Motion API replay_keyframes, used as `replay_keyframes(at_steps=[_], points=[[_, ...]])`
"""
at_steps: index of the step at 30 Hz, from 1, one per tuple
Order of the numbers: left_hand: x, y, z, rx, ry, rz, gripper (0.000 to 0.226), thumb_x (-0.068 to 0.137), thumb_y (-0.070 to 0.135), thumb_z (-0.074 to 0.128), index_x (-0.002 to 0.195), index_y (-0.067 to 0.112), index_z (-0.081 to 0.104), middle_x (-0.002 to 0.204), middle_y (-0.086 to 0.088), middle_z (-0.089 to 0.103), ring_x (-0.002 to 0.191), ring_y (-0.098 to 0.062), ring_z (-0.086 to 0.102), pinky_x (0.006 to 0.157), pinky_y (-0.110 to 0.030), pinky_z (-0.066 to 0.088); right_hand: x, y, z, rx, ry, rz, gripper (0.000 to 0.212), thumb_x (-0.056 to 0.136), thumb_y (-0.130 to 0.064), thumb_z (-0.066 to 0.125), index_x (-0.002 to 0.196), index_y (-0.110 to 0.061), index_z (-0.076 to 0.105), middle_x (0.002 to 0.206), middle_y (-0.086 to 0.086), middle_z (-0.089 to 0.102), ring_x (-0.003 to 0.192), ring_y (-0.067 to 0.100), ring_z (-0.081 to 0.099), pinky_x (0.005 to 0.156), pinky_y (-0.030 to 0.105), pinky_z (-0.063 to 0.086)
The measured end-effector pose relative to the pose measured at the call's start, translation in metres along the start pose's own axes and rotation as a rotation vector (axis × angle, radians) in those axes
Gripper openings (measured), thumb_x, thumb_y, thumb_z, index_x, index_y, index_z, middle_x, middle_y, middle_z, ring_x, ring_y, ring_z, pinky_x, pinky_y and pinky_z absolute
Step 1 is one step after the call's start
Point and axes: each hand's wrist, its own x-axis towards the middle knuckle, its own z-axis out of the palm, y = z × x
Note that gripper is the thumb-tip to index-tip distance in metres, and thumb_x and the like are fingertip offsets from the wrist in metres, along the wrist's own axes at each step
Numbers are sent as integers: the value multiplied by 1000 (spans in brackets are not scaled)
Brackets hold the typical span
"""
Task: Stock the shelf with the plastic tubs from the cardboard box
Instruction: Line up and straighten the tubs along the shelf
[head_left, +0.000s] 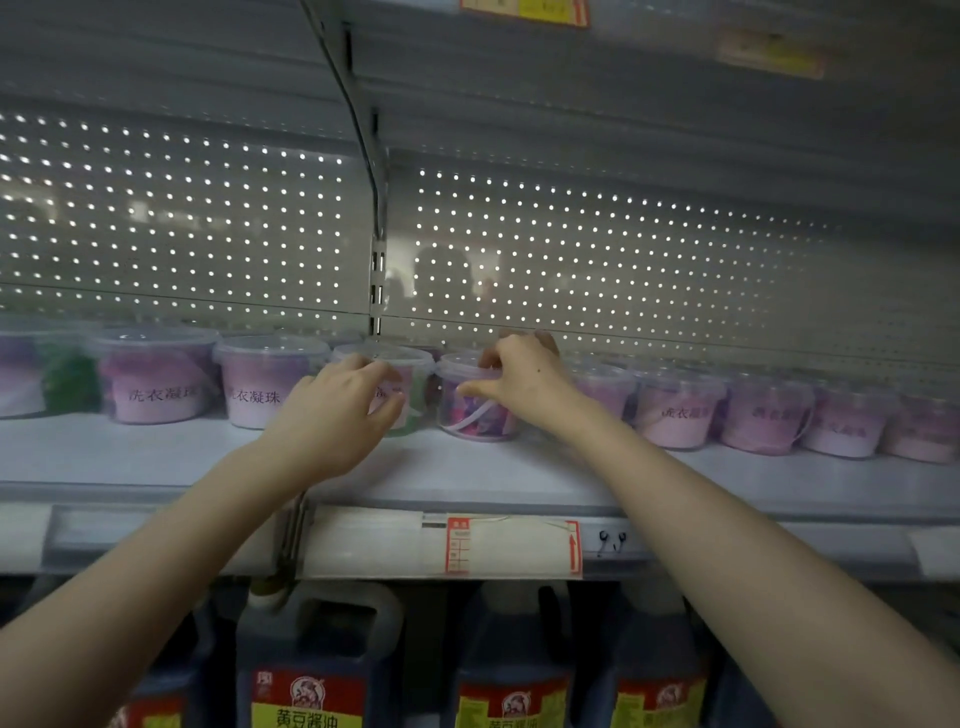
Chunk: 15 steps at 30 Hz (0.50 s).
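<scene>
A row of clear plastic tubs with pink and purple contents stands along the back of a grey shelf (156, 457). My left hand (337, 410) is curled around the front of one tub (410, 374) near the middle. My right hand (519, 379) grips the rim of the neighbouring tub (472, 410), whose white handle hangs down in front. Further tubs stand to the left (265, 384) and to the right (675, 410). The cardboard box is out of view.
A perforated metal back panel (571, 249) rises behind the tubs. Another shelf hangs overhead. A red and white price label (511, 545) sits on the shelf's front rail. Large dark jugs with red and yellow labels (311, 670) stand on the level below.
</scene>
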Motion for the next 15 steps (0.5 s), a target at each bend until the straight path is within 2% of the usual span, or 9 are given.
replay_keyframes(at_steps=[2,5,8,10,12,15], points=[[2,2,1,0,-3,21,36,95,35,43,126,20,52,131,-4,49,115,-28,50,90,-38,38,-1,16,-7,133,-92,14,47,73,-45,76,111,-19,67,119,-1,65,114,19,56,104,37,38],[3,5,3,17,-16,56,40,95,32,43,133,20,47,143,-4,41,126,-27,43,97,-39,35,-6,41,-10,188,-213,36,45,83,-16,69,125,-24,58,132,-4,56,120,17,52,103,37,42],[3,6,3,31,-49,59,43,96,32,40,138,21,42,150,0,34,133,-23,37,103,-37,31,-2,45,-3,61,-129,-11,44,85,-2,61,124,-24,61,129,-1,60,121,24,53,102,39,43],[4,6,1,28,-67,55,43,97,32,39,139,22,40,149,3,35,132,-21,38,102,-37,31,0,39,-4,26,-89,-61,40,83,-7,67,121,-20,64,124,1,64,118,24,55,100,37,43],[5,7,0,18,-79,47,43,97,33,39,139,21,41,147,3,37,131,-22,40,101,-38,32,0,28,-4,114,-71,-81,38,79,-21,75,115,-16,67,118,1,67,110,20,59,97,35,46],[7,8,0,38,-89,48,42,97,34,40,137,22,43,146,2,39,129,-24,41,100,-38,34,2,4,4,189,25,-102,39,72,-33,79,105,-14,71,100,4,69,85,16,58,81,27,46]])
